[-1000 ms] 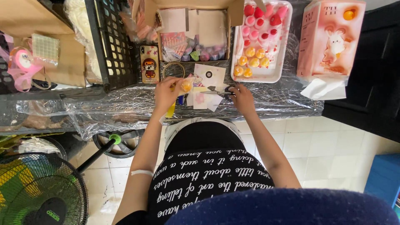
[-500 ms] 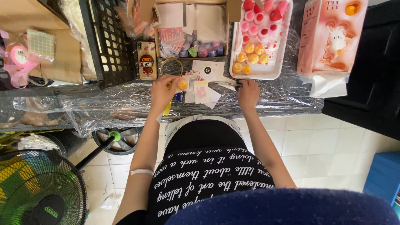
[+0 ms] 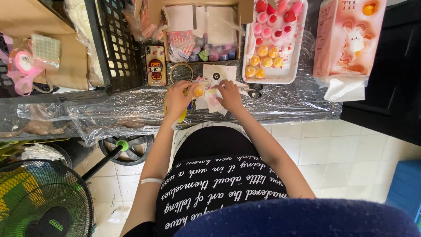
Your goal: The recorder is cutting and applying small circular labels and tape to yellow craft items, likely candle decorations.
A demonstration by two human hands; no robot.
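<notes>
My left hand (image 3: 177, 97) holds a small round yellow-orange piece (image 3: 199, 91) between its fingertips, just above the plastic-covered table (image 3: 131, 105). My right hand (image 3: 229, 94) rests against a small clear pink-printed bag (image 3: 213, 97) right beside that piece, with the fingers pinching the bag's edge. Both hands meet at the table's near edge. Under them lie white and pink paper cards (image 3: 217, 74). A yellow tool handle (image 3: 182, 116) sticks out below my left hand.
A white tray (image 3: 285, 79) holds several yellow and red-pink round pieces. Scissors (image 3: 253, 91) lie to the right of my hands. A phone (image 3: 155, 65), a tape ring (image 3: 180, 70), a black crate (image 3: 116, 48), a pink box (image 3: 348, 37) and a floor fan (image 3: 39, 202) surround the spot.
My right hand has moved left from the table's right part to meet my left hand and has taken the small bag. My left hand stayed with the yellow piece.
</notes>
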